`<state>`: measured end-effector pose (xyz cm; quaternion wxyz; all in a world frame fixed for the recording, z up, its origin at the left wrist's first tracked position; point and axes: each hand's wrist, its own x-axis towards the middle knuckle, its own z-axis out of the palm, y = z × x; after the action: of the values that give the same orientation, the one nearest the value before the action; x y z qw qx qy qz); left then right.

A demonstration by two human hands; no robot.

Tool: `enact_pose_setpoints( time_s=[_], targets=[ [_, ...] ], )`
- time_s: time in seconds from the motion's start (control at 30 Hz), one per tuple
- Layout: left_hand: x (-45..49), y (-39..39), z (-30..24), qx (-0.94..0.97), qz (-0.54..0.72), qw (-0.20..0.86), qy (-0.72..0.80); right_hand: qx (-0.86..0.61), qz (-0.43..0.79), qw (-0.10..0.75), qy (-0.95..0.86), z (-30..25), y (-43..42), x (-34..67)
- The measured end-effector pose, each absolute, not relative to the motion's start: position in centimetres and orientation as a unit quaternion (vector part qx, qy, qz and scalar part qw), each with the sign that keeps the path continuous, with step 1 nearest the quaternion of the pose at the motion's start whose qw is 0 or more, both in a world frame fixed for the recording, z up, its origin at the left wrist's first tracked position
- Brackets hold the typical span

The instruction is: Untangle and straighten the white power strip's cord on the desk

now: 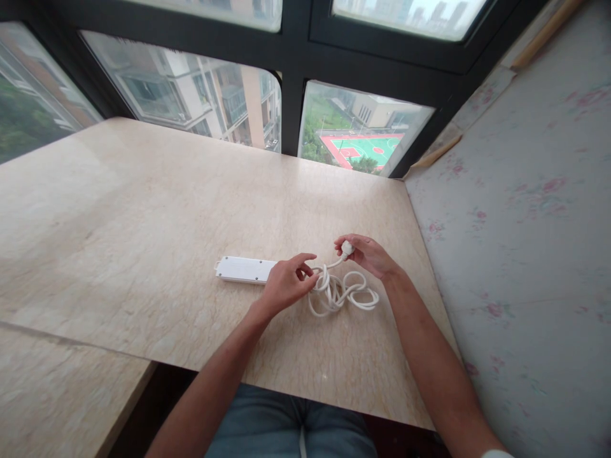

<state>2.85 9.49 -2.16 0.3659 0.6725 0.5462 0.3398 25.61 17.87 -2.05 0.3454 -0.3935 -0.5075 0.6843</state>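
Closest in, at the near edge, are the person's blue trousers point(291, 426) and two bare forearms reaching forward over the bench point(167, 222), with a bit of white cuff point(496, 453) at the near right corner.

The right hand point(365, 253) is closed around a white plug point(348, 249), pinching it between thumb and fingers just above the bench. The left hand point(289, 280) is half open, thumb and fingers spread apart and pointing right; it covers the right end of a white power strip point(241, 270). Whether its fingers touch the cord cannot be told.

The strip lies flat to the left, with a screwed face up and a small loop at its left end. The white cord point(334, 294) runs from the plug into loose, tangled coils on the bench, between the hands and slightly nearer.

Farther out, a second slab point(57, 394) sits at the near left, a seam between it and the bench. A wall point(525, 254) with pink flowers rises on the right. At the far side stands a dark window frame point(293, 83), with buildings point(191, 95) and a green-and-red sports court point(365, 149) beyond the glass.
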Motion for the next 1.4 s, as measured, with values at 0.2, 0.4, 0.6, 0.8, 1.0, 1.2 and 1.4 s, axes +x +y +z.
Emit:
enact_pose_setpoints(
  time_s=[0.2,0.4,0.6,0.8,1.0,1.2,1.4],
  targets=[
    [2.6,9.7,-2.5,0.653,0.356,0.412,0.527,-0.464,0.554,0.275,-0.634,-2.4,17.7,25.8],
    [2.6,9.9,-2.6,0.627,0.392,0.444,0.506,-0.419,0.435,0.260,-0.753,0.0,16.1,24.4],
    [2.7,9.9,-2.9,0.595,0.431,0.493,0.465,-0.448,0.264,0.192,-0.832,0.8,13.9,22.0],
    [2.8,10.1,-2.9,0.531,0.495,0.529,0.440,-0.532,0.295,0.162,-0.777,1.3,14.1,21.7],
    [2.8,10.3,-2.5,0.518,0.513,0.536,0.427,-0.573,0.295,0.176,-0.744,1.5,14.3,21.8],
    [3.1,10.3,-2.8,0.504,0.536,0.538,0.410,-0.602,0.343,0.153,-0.704,2.8,14.1,22.1],
    [3.3,10.3,-2.8,0.486,0.559,0.540,0.401,-0.629,0.341,0.140,-0.684,3.2,14.1,22.2]
  ],
)
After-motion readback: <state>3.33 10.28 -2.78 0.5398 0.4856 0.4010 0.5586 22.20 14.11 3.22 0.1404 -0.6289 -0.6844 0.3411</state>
